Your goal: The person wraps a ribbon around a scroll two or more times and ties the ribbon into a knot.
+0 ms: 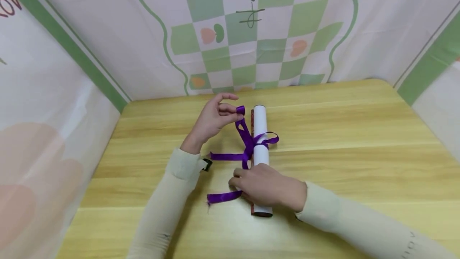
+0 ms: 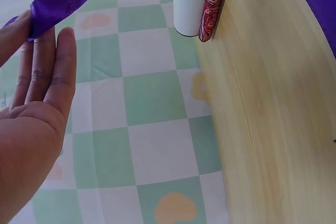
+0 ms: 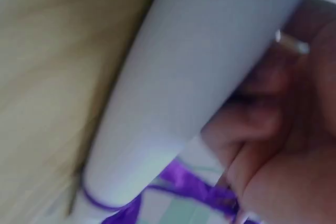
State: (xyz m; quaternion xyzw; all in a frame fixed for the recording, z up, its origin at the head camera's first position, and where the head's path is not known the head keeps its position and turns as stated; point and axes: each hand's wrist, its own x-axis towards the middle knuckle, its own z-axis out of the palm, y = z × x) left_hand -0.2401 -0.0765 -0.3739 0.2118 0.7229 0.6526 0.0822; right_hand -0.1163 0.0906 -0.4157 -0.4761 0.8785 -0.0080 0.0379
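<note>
A white rolled tube point(image 1: 260, 123) lies lengthwise on the table with a purple ribbon point(image 1: 248, 139) tied about its middle. One small ribbon loop lies to the tube's right, and a loose tail runs left. Along the tube's left side sits a red patterned strip point(image 2: 214, 4), mostly hidden from above. My left hand point(image 1: 212, 119) pinches a raised ribbon loop between thumb and finger, left of the tube's far end. Reaching over the near half of the tube, my right hand point(image 1: 267, 185) grips another length of ribbon; its frayed end sticks out leftward. Blurred curled fingers point(image 3: 247, 124) show in the right wrist view.
The wooden table point(image 1: 359, 151) reaches back to a hanging cloth point(image 1: 273, 51) with green and white checks. More cloth hangs at the left and right sides. A small black item point(image 1: 207, 164) is at the left sleeve cuff.
</note>
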